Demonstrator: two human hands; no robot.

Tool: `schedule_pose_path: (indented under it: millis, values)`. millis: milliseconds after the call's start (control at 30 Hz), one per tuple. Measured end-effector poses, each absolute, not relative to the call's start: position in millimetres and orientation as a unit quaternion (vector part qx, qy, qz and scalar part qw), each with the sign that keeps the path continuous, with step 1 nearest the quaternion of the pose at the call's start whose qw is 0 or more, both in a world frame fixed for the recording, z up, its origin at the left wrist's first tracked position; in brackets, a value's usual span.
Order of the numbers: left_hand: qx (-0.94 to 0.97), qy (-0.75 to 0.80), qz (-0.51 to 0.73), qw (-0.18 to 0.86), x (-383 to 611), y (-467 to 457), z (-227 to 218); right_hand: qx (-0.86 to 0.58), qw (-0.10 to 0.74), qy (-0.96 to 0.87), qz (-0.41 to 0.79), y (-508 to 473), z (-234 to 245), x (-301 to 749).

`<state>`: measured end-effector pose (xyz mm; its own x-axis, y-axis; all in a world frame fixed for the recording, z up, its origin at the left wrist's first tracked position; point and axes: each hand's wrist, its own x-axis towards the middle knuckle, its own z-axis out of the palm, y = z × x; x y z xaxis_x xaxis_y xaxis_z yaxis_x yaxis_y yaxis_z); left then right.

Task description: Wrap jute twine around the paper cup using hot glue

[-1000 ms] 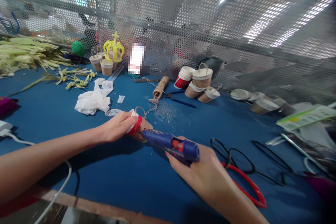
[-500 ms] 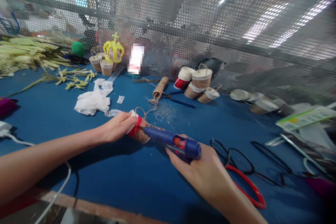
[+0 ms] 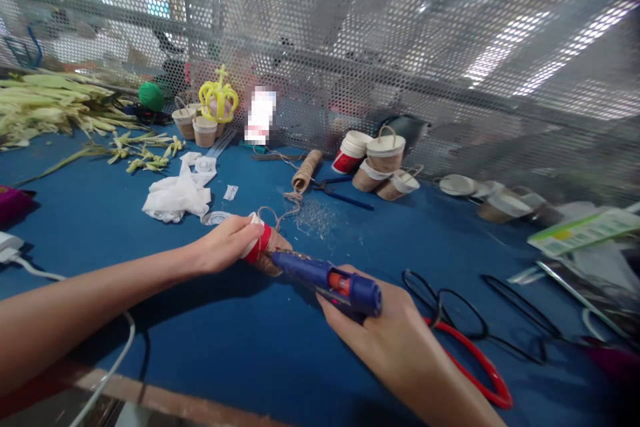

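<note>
My left hand [image 3: 233,240] is closed around the rim end of a red and white paper cup [image 3: 265,237], which lies tilted with its base toward the right. Brown twine covers the cup's lower part. In my right hand [image 3: 385,327] is a blue hot glue gun [image 3: 325,277], its nozzle at the twine-wrapped side of the cup; whether it touches I cannot tell. A loose strand of twine runs from the cup to a twine roll [image 3: 306,172] behind it. My right fingers are partly hidden by the glue gun.
Blue-handled pliers [image 3: 345,197] lie beside the roll. Twine-covered cups [image 3: 385,150] stand at the back, near a stack of paper cups [image 3: 350,150]. White lace [image 3: 177,193] lies left; a black cable [image 3: 460,307] and red-handled tool [image 3: 480,367] lie right. A perforated metal screen [image 3: 300,47] rises behind.
The glue gun's nozzle has shifted slightly down and left along the cup's twine-covered side. My left hand keeps its hold on the cup. The whole view has shifted slightly.
</note>
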<state>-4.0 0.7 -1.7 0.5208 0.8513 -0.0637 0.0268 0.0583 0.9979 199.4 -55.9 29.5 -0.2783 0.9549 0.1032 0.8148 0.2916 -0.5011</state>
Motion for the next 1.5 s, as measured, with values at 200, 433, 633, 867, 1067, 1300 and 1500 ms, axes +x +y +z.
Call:
schedule_pose_path:
  millis: [200, 433, 633, 867, 1067, 1300, 1500]
  values:
    - [0.61, 0.374, 0.329, 0.616, -4, 0, -2, -0.582, 0.219, -0.755, 0.208, -54, 29, 200]
    - [0.658, 0.428, 0.315, 0.534, -9, -5, -1, -0.644, 0.232, -0.666, 0.295, -47, 44, 206]
    - [0.69, 0.429, 0.317, 0.489, -12, -7, -2, -0.657, 0.283, -0.667, 0.21, -21, 51, 227]
    - [0.689, 0.428, 0.332, 0.482, -14, -6, -4, -0.739, 0.228, -0.616, 0.153, 24, 33, 250]
    - [0.69, 0.428, 0.329, 0.482, -11, -9, -3, -0.776, 0.183, -0.587, 0.142, 54, 8, 267]
    - [0.706, 0.409, 0.329, 0.475, -12, -11, -2, -0.752, 0.181, -0.63, 0.067, 41, 18, 247]
    - [0.773, 0.383, 0.297, 0.41, -12, -20, 4, -0.577, 0.186, -0.765, 0.218, 2, 42, 188]
